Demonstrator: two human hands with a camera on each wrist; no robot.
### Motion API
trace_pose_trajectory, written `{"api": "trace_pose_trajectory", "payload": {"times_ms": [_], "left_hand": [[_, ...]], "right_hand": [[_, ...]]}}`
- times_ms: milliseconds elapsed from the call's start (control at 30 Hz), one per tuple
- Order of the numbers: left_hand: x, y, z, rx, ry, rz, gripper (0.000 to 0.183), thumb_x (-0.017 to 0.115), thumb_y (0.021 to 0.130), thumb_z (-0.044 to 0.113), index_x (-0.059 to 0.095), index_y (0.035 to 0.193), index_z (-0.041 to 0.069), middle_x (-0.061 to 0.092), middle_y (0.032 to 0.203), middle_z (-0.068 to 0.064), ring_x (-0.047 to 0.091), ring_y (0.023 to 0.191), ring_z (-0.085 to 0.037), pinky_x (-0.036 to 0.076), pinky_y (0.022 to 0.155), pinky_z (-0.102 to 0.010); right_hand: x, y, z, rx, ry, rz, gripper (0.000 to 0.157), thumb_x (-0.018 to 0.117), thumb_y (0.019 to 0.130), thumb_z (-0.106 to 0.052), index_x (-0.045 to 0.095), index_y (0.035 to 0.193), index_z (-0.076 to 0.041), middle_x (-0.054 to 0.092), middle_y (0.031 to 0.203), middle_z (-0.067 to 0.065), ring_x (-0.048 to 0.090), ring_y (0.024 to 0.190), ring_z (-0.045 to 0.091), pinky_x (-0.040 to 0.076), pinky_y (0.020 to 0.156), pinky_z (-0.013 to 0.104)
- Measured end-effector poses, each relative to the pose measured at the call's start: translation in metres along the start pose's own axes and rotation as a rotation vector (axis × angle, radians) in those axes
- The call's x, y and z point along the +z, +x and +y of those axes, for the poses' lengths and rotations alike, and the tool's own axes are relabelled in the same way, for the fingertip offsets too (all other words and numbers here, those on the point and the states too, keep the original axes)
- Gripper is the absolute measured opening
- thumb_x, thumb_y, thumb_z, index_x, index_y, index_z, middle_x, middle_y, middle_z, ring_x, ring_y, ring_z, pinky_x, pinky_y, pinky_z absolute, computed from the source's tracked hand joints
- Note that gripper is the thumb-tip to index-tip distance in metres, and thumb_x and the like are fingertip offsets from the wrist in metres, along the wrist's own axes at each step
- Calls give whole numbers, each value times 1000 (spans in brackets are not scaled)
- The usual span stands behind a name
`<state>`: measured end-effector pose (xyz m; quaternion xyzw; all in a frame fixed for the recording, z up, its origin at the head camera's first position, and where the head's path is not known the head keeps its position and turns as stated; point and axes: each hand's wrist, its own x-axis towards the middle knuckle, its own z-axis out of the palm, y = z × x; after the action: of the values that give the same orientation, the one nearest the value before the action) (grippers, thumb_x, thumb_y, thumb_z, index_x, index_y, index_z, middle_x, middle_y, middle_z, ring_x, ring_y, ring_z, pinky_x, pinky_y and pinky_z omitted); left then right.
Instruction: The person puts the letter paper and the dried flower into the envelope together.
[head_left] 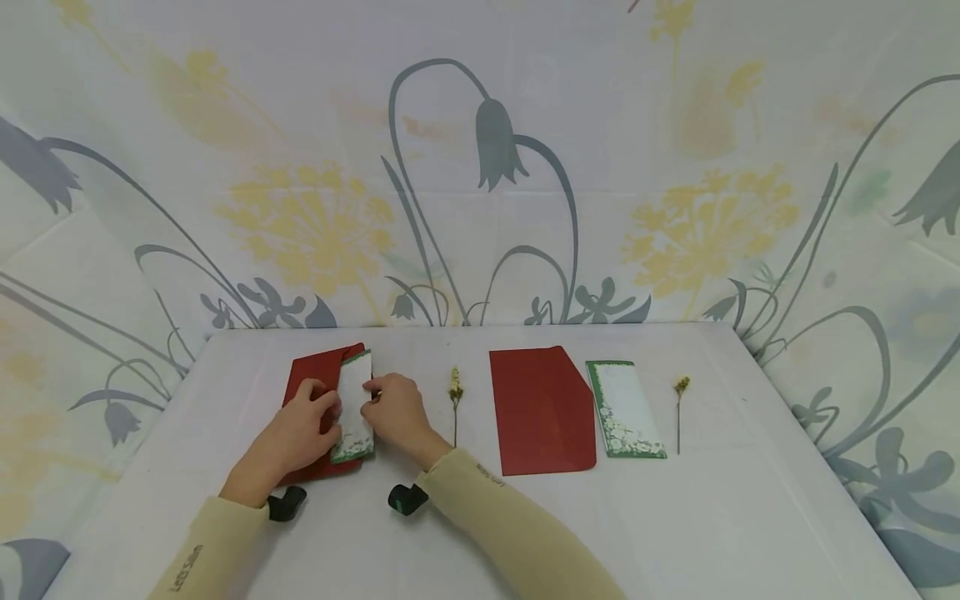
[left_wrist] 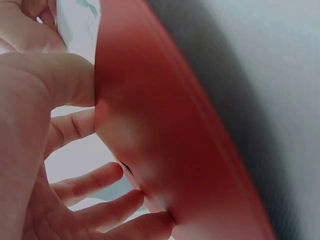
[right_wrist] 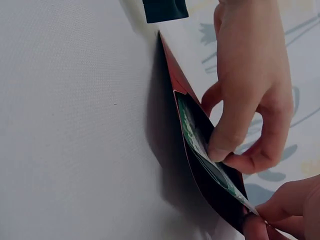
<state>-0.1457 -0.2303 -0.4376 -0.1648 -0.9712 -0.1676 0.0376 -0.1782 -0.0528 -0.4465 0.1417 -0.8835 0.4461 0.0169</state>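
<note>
A red envelope (head_left: 318, 367) stands slightly raised at the left, its mouth gaping in the right wrist view. Partly inside it is a white card (head_left: 354, 392) with green edges and a floral print. My left hand (head_left: 303, 425) grips the envelope at its mouth, with thumb and fingers bent over the edge (left_wrist: 135, 100) beside the card. From the right, my right hand (head_left: 397, 412) pinches the card's outer edge between thumb and finger, seen low in the right wrist view (right_wrist: 290, 210). The envelope's panel hides some left fingertips in the left wrist view.
A dried yellow flower stem (head_left: 455, 392) lies just right of my right hand. Further right are a second red envelope (head_left: 543, 412), a second floral card (head_left: 622, 404) and another flower stem (head_left: 679, 408). A patterned cloth (head_left: 480, 250) hangs behind the white table (head_left: 712, 533).
</note>
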Motion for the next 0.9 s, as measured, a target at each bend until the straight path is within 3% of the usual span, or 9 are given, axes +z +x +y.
{"api": "trace_pose_trajectory", "payload": {"times_ms": [300, 500, 700, 900], "left_hand": [[1, 3, 5, 12, -22, -2, 18, 70, 83, 9, 59, 96, 12, 45, 119, -23, 59, 79, -31, 55, 81, -52], [4, 4, 6, 26, -34, 4, 19, 69, 84, 9, 60, 100, 10, 44, 119, -22, 59, 75, -29, 55, 78, -52], [5, 4, 7, 42, -44, 7, 24, 69, 84, 9, 61, 106, 7, 46, 116, -20, 60, 74, -28, 55, 78, -52], [3, 5, 8, 31, -46, -10, 21, 68, 85, 8, 61, 105, 8, 48, 116, -20, 60, 76, -28, 55, 79, -53]], "right_hand": [[9, 2, -2, 5, -12, -40, 27, 67, 85, -2, 76, 111, -4, 66, 79, -3, 51, 63, 4, 42, 55, 17], [15, 2, 1, 59, 36, -59, 24, 70, 88, -5, 75, 112, -4, 65, 73, -6, 52, 60, 2, 42, 53, 17], [22, 2, 5, 83, 104, -64, 24, 72, 89, -6, 75, 113, -5, 69, 81, -4, 54, 65, 2, 45, 57, 17], [23, 0, 9, 70, 174, -6, 30, 76, 87, -6, 72, 116, -4, 70, 96, 3, 62, 75, 4, 49, 66, 17]]}}
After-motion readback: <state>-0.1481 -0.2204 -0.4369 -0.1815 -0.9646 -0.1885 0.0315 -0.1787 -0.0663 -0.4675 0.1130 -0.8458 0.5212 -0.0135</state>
